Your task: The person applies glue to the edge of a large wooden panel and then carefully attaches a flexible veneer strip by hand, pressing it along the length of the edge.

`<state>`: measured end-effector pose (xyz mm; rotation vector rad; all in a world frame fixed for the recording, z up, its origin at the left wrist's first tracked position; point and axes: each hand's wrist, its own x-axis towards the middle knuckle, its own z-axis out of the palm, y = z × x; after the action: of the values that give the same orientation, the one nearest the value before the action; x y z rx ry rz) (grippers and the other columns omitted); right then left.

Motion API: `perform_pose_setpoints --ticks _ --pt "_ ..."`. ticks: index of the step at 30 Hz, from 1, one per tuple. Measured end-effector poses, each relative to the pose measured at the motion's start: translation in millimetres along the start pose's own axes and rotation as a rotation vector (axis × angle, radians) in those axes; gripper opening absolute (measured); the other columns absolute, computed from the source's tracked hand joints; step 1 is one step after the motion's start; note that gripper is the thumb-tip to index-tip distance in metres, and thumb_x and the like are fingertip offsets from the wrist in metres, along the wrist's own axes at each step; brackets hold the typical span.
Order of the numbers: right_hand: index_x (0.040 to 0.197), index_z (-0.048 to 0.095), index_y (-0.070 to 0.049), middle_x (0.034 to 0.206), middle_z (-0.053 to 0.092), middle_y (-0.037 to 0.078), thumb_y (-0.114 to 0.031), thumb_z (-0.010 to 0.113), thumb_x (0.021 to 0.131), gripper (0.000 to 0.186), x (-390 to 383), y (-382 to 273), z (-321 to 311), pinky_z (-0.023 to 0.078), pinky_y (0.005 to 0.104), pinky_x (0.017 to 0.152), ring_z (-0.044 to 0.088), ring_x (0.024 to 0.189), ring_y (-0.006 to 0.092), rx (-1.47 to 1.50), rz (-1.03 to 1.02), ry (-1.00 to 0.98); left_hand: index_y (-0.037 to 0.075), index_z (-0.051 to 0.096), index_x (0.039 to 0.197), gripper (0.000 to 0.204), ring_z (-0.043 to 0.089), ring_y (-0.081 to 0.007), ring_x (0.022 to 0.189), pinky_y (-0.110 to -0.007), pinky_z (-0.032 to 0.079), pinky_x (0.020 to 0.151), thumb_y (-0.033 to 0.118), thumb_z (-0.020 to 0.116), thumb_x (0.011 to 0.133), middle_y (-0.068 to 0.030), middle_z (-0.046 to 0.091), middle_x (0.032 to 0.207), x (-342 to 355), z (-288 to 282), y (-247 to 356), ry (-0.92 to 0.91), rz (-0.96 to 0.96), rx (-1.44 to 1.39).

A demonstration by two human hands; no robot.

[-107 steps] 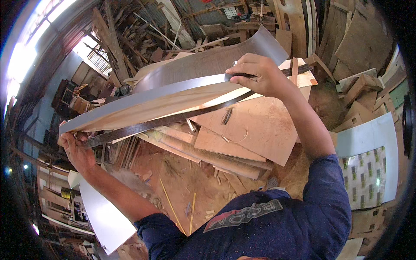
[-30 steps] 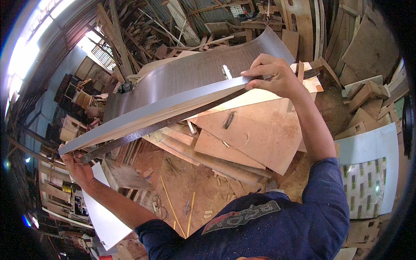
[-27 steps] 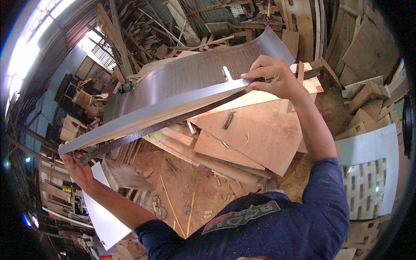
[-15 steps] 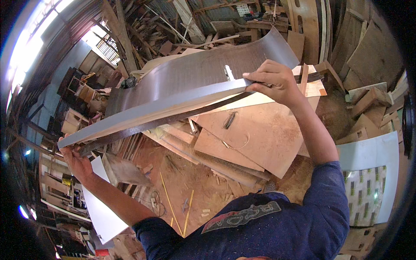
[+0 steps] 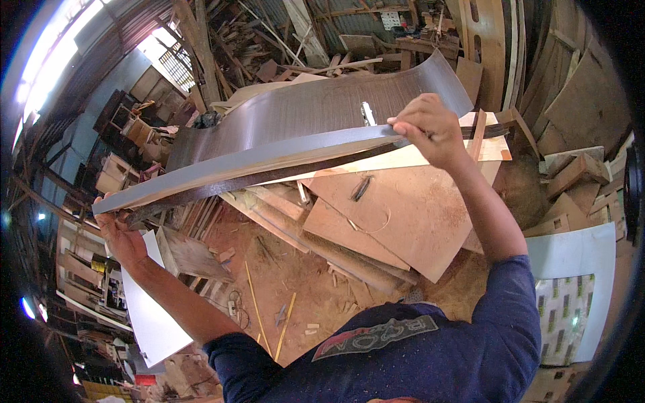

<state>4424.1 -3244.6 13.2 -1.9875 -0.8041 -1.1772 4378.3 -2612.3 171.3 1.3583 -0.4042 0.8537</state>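
Note:
Both hands hold a long, narrow board [image 5: 255,158] with a grey edge strip and a pale wood side, slanting across the view. My left hand [image 5: 124,240] is closed on its lower left end, thumb and fingers at the tip. At the upper right end, my right hand [image 5: 432,131] is closed round the board, its thumb toward the grey edge. A dark brown band [image 5: 282,174] runs along beneath the board between the hands. Behind it lies a large, curling dark wood-grain sheet [image 5: 302,104] with a small white object [image 5: 367,114] on it.
Below the board lie stacked plywood sheets [image 5: 416,208] with a dark slim tool [image 5: 361,189] on top. Yellow strips [image 5: 285,326] and a cable [image 5: 235,305] are on the dusty floor. A white panel [image 5: 151,322] stands left, scrap boxes [image 5: 581,164] right, and timber piles behind.
The board's left end has risen slightly with my left hand. My right hand has shifted its grip, the thumb now farther up by the grey edge. The whole view has moved a little.

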Motion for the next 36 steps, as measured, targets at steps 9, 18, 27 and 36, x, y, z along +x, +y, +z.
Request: perform_pose_setpoints --ticks 9,18,27,36 --pt "0.091 0.082 -0.012 0.086 0.077 0.003 -0.033 0.083 0.086 0.021 53 -40 10 0.051 0.0359 0.083 0.068 0.088 0.0177 0.285 0.132 -0.392 0.01 0.051 0.141 0.043 0.064 -0.0157 0.11 -0.029 0.054 0.087 0.029 0.063 0.105 -0.0055 0.063 0.134 -9 18 -6 -0.066 0.032 -0.02" --pt "0.096 0.081 -0.009 0.088 0.074 0.008 -0.039 0.082 0.086 0.032 100 -73 39 0.051 0.0343 0.081 0.067 0.086 0.0202 0.426 0.246 -0.504 0.011 0.054 0.141 0.044 0.061 -0.0136 0.108 -0.032 0.052 0.088 0.033 0.062 0.105 -0.0019 0.065 0.122 -10 22 8 0.051 0.063 0.145" --pt "0.105 0.08 -0.004 0.096 0.075 0.008 -0.034 0.081 0.088 0.034 72 -6 -5 0.05 0.034 0.087 0.067 0.095 0.0192 0.442 0.327 -0.615 0.009 0.051 0.144 0.046 0.061 -0.0178 0.114 -0.034 0.053 0.091 0.037 0.057 0.107 -0.0056 0.063 0.131 -5 -14 -3 -0.039 0.049 0.023" --pt "0.11 0.08 -0.008 0.096 0.076 0.002 -0.035 0.074 0.095 0.032 48 37 -15 0.05 0.0309 0.082 0.062 0.09 0.0111 0.453 0.553 -0.447 0.007 0.049 0.146 0.051 0.06 -0.0185 0.115 -0.036 0.049 0.097 0.038 0.058 0.107 -0.0071 0.062 0.132 -23 -9 2 0.104 0.004 0.081"
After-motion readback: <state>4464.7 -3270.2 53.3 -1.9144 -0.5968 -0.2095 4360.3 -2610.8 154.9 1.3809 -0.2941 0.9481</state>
